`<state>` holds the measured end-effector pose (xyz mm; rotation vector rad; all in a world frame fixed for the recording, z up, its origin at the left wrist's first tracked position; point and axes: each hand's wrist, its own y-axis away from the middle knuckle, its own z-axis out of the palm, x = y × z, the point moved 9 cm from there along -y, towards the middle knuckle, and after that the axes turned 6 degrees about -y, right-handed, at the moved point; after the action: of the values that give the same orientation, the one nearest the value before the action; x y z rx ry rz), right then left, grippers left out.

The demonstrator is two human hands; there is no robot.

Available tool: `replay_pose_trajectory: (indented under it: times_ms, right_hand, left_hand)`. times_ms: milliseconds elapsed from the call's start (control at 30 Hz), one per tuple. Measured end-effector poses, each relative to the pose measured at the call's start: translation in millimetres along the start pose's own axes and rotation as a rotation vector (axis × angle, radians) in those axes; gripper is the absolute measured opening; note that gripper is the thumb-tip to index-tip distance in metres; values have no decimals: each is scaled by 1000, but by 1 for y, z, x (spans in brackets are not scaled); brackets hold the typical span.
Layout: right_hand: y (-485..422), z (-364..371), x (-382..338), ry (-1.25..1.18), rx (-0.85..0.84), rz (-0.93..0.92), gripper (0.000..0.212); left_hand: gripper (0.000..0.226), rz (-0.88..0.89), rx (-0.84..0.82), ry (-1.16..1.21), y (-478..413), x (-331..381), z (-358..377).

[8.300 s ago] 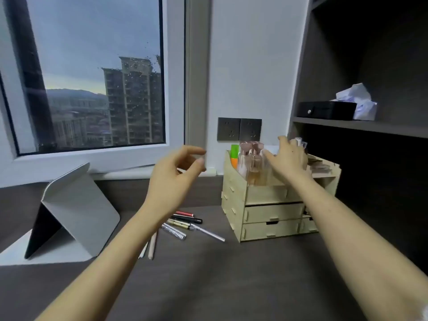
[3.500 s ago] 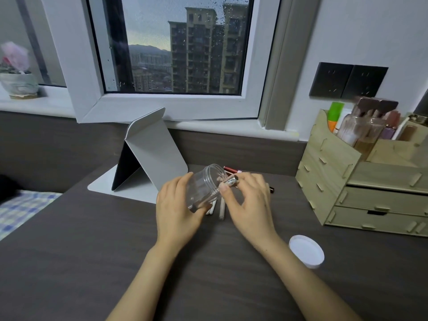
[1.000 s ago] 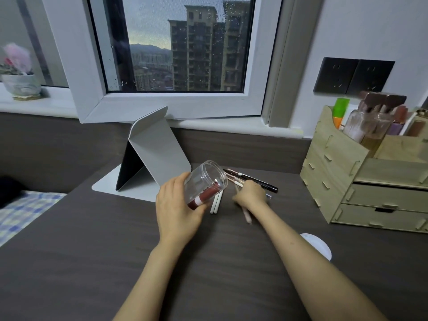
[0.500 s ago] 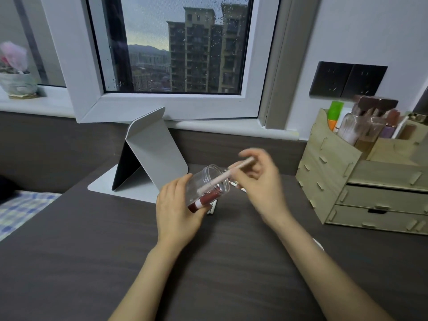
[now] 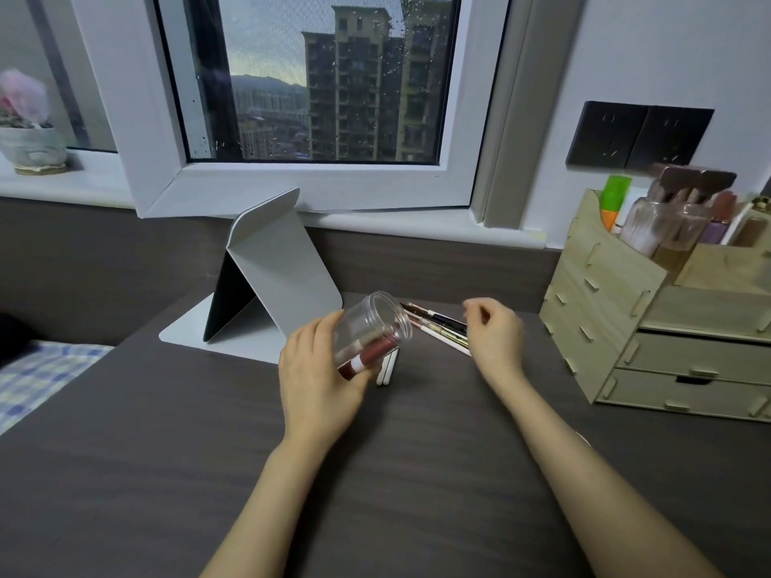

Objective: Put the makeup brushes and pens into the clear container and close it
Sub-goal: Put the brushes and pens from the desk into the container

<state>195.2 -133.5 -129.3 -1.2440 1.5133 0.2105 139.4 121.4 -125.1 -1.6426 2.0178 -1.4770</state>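
Observation:
My left hand (image 5: 317, 377) grips the clear container (image 5: 373, 327), tilted with its open mouth pointing up and to the right. A dark red tube with a white band (image 5: 365, 355) and a thin pale stick lie inside it. My right hand (image 5: 492, 333) hovers just right of the container's mouth, fingers loosely curled, holding nothing. Several pens and brushes (image 5: 438, 325) lie on the desk between the two hands. Two white pencils (image 5: 387, 369) show below the container. The white lid (image 5: 583, 439) is almost wholly hidden behind my right forearm.
A folded grey tablet stand (image 5: 275, 277) sits behind my left hand. A wooden drawer organizer (image 5: 651, 323) full of bottles stands at the right. The dark desk (image 5: 167, 473) ends at the left by a checked blanket (image 5: 37, 381). A flowerpot (image 5: 29, 139) rests on the windowsill.
Half a second ago my right hand held a pale stick at the container's mouth. That stick is now inside, and my right hand has let go and drawn back to the right.

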Motion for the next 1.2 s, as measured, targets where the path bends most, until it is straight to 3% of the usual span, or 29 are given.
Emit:
replay_pose_trajectory:
  times_ms: [100,300,533,667,733,800,900,1000,1100,1200]
  right_hand:
    - [-21,20,28,422,-136,-38,28]
    - [-40,49,47,868,-370,-144,28]
    - [-50,56,50,1011,-558,-119,21]
    - [-47,51,50,962,-526,-115,22]
    - [-47,42,50,872,-461,-70,22]
    - [-50,22,42,608,-309,19,19]
    - [-37,-5,20,-239,-133,224,14]
    - [-9,-12,-31,-981,-231,258,36]
    - [23,-9,-78,-1211,-369,222,40]
    - [46,0,-97,-1064,-381,137,20]
  left_hand:
    - [69,-35,26,6,0,-5,-2]
    - [70,-55,23,-13,-1,-10,1]
    - [71,-46,14,-23,-1,-10,2]
    - [72,-35,-2,-31,-1,-8,3]
    - [72,-35,-6,-31,0,-8,3]
    - [72,-32,-5,-34,0,-7,3]
    - [72,-31,-8,-30,0,-5,3]
    - [70,-22,-10,-18,0,-2,2]
    - [67,5,-23,-4,2,6,2]
    - [68,22,-47,18,5,11,3]
